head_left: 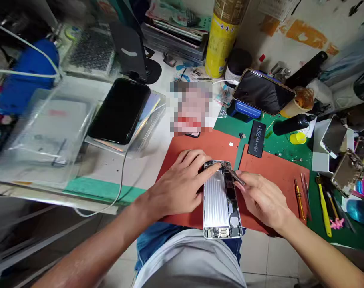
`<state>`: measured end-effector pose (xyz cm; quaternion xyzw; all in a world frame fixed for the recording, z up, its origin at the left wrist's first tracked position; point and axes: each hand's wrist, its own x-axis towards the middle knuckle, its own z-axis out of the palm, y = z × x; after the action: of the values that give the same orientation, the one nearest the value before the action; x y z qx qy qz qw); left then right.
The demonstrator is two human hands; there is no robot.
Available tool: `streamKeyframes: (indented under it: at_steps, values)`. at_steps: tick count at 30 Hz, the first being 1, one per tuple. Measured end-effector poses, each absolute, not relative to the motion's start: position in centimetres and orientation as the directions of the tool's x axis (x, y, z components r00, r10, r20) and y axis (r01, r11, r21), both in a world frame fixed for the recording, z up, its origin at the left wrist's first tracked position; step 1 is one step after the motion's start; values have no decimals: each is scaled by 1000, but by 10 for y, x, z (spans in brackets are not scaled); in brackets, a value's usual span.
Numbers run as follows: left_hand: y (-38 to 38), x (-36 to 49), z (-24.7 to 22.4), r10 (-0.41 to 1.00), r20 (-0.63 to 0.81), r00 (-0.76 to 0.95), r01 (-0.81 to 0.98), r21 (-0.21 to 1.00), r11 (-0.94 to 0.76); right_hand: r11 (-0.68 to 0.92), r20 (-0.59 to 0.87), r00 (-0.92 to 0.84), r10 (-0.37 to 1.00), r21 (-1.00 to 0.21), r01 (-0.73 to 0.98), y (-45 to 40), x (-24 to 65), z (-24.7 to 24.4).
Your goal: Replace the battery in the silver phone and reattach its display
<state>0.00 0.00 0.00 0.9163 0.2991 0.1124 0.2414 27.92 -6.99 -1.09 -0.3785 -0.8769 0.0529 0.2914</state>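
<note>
An opened smartphone point(217, 200) lies in front of me on the orange-red mat, its lower end past the mat's front edge. Inside, a ridged silver battery bay and a dark strip of circuit parts are exposed. My left hand point(184, 182) holds the phone from the left, its other fingers bent and its index fingertip pressed down at the top end. From the right, my right hand point(264, 196) pinches grey tweezers point(236, 176) with a ribbed grip. Their tips reach the phone's top end beside that fingertip; what they touch is too small to tell.
A loose black phone battery point(256, 138) lies beyond the mat point(182, 154). Further back stand a propped phone point(263, 91) and a yellow spray can point(220, 44). Screwdrivers point(299, 198) and a yellow brush point(323, 206) lie right; a black phone point(120, 111) rests left on packets.
</note>
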Motion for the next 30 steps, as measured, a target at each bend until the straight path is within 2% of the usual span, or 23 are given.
streamKeyframes:
  at_steps: [6, 16, 30]
  values:
    - [2, 0, -8, 600, 103, 793, 475, 512, -716, 695, 452, -542, 708, -313, 647, -72, 278, -15]
    - [2, 0, -6, 609, 123, 783, 469, 526, -709, 775, 535, -579, 615, -273, 570, -63, 269, -6]
    - [1, -1, -7, 616, 131, 777, 470, 530, -706, 824, 548, -637, 543, -201, 529, -55, 260, 6]
